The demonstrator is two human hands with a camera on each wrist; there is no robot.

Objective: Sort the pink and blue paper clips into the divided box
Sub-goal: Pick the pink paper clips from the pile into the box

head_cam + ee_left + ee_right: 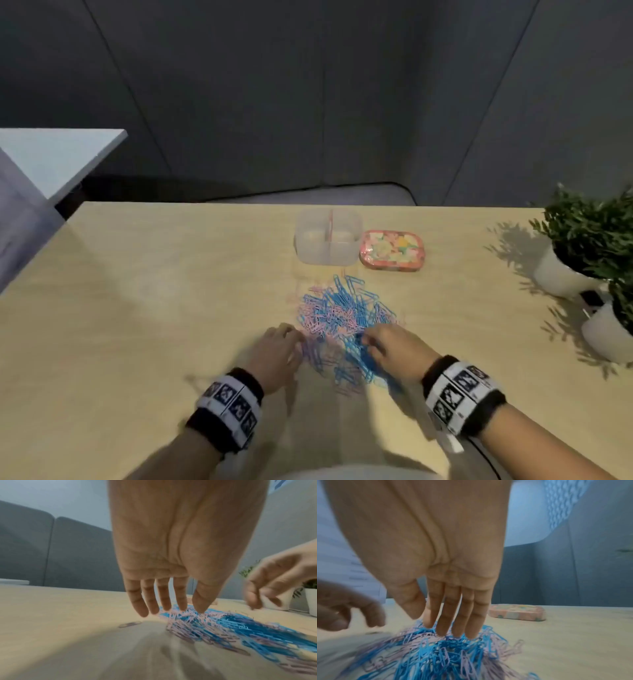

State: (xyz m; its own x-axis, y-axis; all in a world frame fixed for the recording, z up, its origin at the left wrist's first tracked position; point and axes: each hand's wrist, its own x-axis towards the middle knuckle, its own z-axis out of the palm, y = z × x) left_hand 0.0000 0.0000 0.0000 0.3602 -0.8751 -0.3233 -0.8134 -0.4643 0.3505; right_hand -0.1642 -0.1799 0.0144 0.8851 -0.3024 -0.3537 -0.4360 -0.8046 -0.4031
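Clips: pink and blue heap (346, 318) lies mixed on worktop (154, 291), near the empty divided box (328, 237) | Hands: left hand (279, 353) and right hand (394, 349) spread, fingertips touching heap, nothing clamped | Risk: clips tangle – colours may be dragged together.

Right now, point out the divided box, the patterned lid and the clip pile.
divided box (310, 251): head view, front wall.
patterned lid (392, 249): head view, top face.
clip pile (346, 308): head view, middle of heap.
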